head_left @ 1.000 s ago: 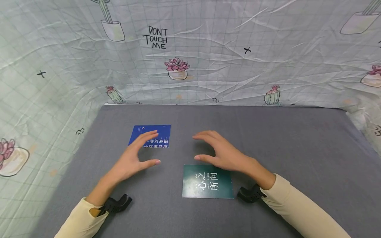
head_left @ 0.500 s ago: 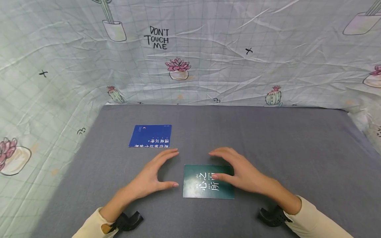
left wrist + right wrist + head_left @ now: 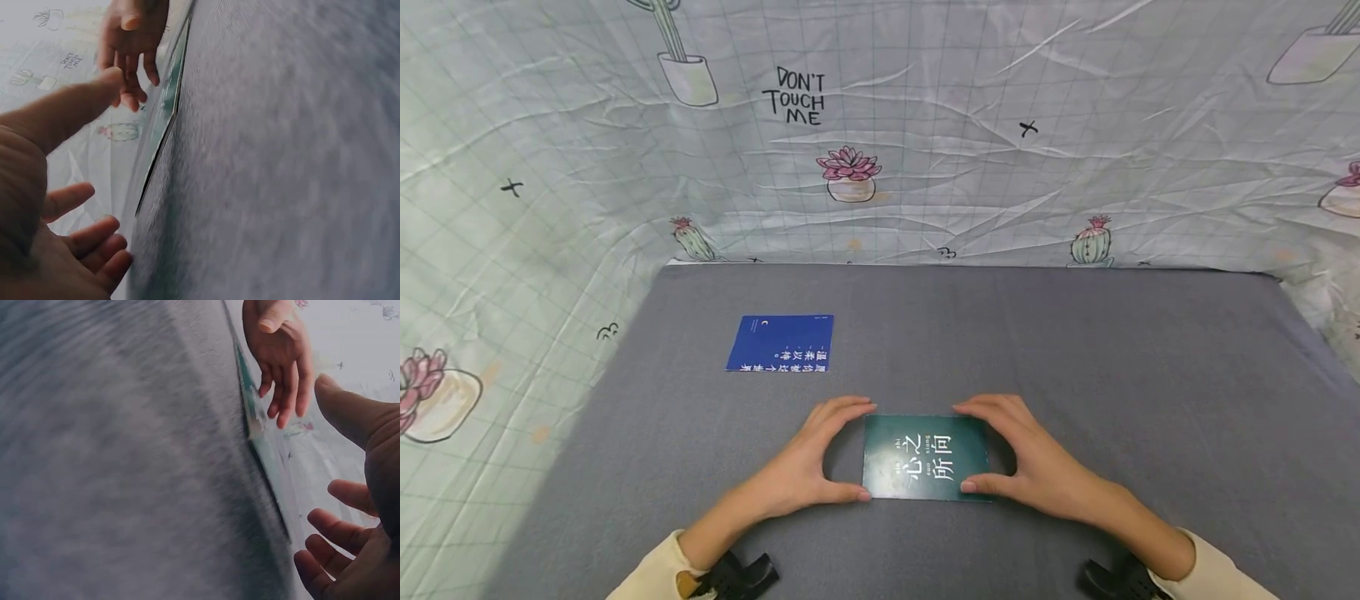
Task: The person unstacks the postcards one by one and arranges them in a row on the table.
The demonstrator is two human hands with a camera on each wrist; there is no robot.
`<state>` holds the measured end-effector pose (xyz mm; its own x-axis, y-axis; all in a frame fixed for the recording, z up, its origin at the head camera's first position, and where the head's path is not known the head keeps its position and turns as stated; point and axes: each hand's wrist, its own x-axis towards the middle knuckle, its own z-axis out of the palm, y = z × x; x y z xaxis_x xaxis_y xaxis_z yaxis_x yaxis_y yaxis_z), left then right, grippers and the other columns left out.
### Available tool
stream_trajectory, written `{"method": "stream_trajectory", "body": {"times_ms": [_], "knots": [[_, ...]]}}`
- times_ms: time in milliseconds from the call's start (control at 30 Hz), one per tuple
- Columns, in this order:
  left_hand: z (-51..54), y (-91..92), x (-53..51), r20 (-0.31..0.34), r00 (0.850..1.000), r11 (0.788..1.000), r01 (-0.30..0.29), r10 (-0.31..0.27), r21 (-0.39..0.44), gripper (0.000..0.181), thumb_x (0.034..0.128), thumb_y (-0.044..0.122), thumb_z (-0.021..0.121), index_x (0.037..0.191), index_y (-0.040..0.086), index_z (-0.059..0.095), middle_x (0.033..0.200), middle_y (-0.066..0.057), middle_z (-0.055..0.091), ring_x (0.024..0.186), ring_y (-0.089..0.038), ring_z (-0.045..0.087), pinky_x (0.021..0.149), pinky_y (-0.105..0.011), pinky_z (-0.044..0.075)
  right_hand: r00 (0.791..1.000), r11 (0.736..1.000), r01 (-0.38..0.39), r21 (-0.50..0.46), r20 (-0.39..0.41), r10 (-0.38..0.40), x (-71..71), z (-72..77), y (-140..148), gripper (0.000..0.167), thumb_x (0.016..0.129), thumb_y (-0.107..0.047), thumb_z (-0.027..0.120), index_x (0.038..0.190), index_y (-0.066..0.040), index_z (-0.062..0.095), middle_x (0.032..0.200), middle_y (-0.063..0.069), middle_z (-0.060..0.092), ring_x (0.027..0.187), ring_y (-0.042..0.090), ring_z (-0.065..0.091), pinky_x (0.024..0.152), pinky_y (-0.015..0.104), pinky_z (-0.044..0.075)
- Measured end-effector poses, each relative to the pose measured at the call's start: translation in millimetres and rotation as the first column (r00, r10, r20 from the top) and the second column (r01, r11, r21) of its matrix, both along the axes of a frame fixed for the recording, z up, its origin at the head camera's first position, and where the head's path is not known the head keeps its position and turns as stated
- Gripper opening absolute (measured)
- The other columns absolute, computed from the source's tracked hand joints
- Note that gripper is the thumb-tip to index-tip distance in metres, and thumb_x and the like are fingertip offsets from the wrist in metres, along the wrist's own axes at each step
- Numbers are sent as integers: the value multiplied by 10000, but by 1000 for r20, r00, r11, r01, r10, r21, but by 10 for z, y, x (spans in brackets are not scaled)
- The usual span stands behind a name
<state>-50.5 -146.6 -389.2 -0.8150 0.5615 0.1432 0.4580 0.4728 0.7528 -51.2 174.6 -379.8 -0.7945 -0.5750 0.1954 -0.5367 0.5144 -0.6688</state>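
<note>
A green card (image 3: 887, 458) with white characters lies flat in the middle of the head view. My left hand (image 3: 801, 471) is at its left end, thumb and fingers spread apart near the left corners. My right hand (image 3: 1037, 462) is at the other end in a similar curve, its thumb over the lower right part of the card. Both wrist views show the card's thin edge (image 3: 164, 128) low on the cloth, with gaps between it and the fingers of the left hand (image 3: 56, 206) and right hand (image 3: 356, 506). Neither hand grips anything.
A blue card (image 3: 782, 337) with white characters lies farther back, to the left, on the grey cloth-covered table (image 3: 1075, 350). Behind and at the sides hangs a pale curtain (image 3: 940, 83) printed with plants. Black wrist cameras sit at both wrists.
Both hands have come nearer to me and shifted right, from beside the blue card to the two ends of the green card. Both cards stay in place.
</note>
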Motion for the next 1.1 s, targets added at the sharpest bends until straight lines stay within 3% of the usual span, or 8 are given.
{"method": "stream_trajectory", "body": {"times_ms": [400, 633, 1100], "knots": [[-104, 75, 20, -79, 997, 998, -12, 8, -55, 939, 630, 390, 883, 1420, 155, 434, 1433, -37, 376, 1295, -239, 272, 1008, -534, 254, 999, 999, -4, 44, 54, 2, -4, -168, 61, 864, 677, -522, 805, 1401, -209, 454, 1406, -22, 363, 1306, 180, 259, 972, 510, 359], [-120, 109, 24, -110, 994, 992, -32, 19, -122, 974, 614, 411, 885, 1430, 143, 426, 1426, 3, 378, 1308, -244, 261, 996, -499, 259, 1000, 997, -4, 73, 21, 2, 11, -219, 77, 904, 665, -553, 796, 1420, -218, 427, 1402, -13, 347, 1294, 182, 244, 965, 481, 360], [-212, 91, 30, -166, 986, 989, -24, 0, -145, 972, 619, 439, 878, 1436, 177, 422, 1421, 14, 383, 1300, -242, 267, 959, -480, 274, 1000, 996, 1, 89, -23, 1, 40, -298, 47, 867, 679, -545, 789, 1404, -206, 457, 1359, -25, 365, 1242, 167, 266, 953, 437, 362]]}}
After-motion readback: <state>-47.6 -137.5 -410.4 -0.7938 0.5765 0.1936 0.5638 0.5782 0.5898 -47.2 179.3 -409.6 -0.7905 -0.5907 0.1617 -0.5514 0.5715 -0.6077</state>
